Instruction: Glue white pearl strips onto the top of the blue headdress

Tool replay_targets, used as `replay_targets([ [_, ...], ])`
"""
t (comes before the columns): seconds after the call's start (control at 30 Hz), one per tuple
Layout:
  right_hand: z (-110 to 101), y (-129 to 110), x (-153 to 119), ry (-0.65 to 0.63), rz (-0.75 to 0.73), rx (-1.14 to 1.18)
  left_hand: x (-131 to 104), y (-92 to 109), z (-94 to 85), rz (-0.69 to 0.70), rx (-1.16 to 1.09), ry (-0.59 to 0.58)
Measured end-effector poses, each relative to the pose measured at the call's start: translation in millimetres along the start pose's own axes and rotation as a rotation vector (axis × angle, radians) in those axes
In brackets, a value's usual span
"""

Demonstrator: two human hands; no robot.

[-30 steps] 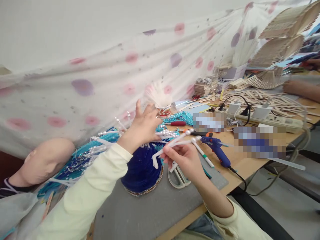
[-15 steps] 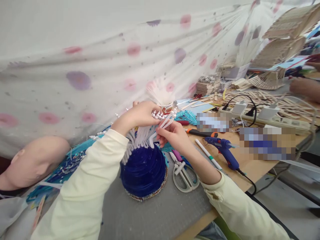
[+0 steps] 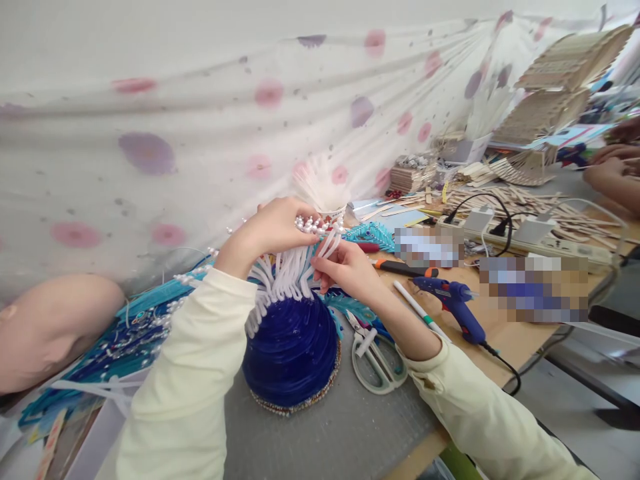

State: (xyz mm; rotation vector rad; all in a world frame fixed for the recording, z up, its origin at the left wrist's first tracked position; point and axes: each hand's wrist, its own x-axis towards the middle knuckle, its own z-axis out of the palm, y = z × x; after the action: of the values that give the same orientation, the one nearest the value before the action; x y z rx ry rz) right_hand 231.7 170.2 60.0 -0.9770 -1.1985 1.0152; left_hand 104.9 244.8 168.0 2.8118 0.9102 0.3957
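Note:
A dark blue dome-shaped headpiece (image 3: 290, 353) with a beaded rim sits on the grey mat (image 3: 325, 440). Bent white strips (image 3: 287, 277), tipped with pearl beads (image 3: 309, 227), stand along its far side. My left hand (image 3: 275, 230) reaches over them from the left, its fingers closed around the beaded ends. On the right, the thumb and fingers of my right hand (image 3: 345, 267) pinch a white strip (image 3: 330, 245) near the pearls. Part of the strips is hidden behind my hands. Scissors (image 3: 377, 360) lie just right of the headpiece.
A blue glue gun (image 3: 453, 303), a white marker (image 3: 420, 310) and an orange-black cutter (image 3: 407, 268) lie to the right. Beyond are a power strip (image 3: 565, 250) and wooden sticks (image 3: 530, 203). A mannequin head (image 3: 60, 327) lies left; another person's hands (image 3: 615, 167) are far right.
The view has shifted slightly, and the table things sit a little differently in it. My left hand has drawn back slightly leftward along the beads; my right hand keeps its pinch.

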Motion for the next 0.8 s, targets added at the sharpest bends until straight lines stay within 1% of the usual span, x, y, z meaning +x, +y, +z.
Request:
replay_targets([
  [0.17, 2, 5, 3, 0.006, -0.001, -0.033, -1, 1, 0.5, -0.018, -0.021, 0.005],
  [0.3, 3, 7, 1, -0.011, -0.024, -0.076, -2, 3, 0.3, -0.029, -0.017, 0.031],
  [0.47, 2, 7, -3, -0.030, -0.125, -0.189, -3, 4, 2.4, -0.019, -0.010, 0.055],
  [0.63, 2, 10, -6, 0.006, -0.231, -0.321, -4, 4, 3.8, -0.027, -0.002, 0.077],
  [0.8, 3, 11, -7, 0.011, -0.287, -0.409, -8, 7, 3.0, -0.071, 0.005, 0.084],
])
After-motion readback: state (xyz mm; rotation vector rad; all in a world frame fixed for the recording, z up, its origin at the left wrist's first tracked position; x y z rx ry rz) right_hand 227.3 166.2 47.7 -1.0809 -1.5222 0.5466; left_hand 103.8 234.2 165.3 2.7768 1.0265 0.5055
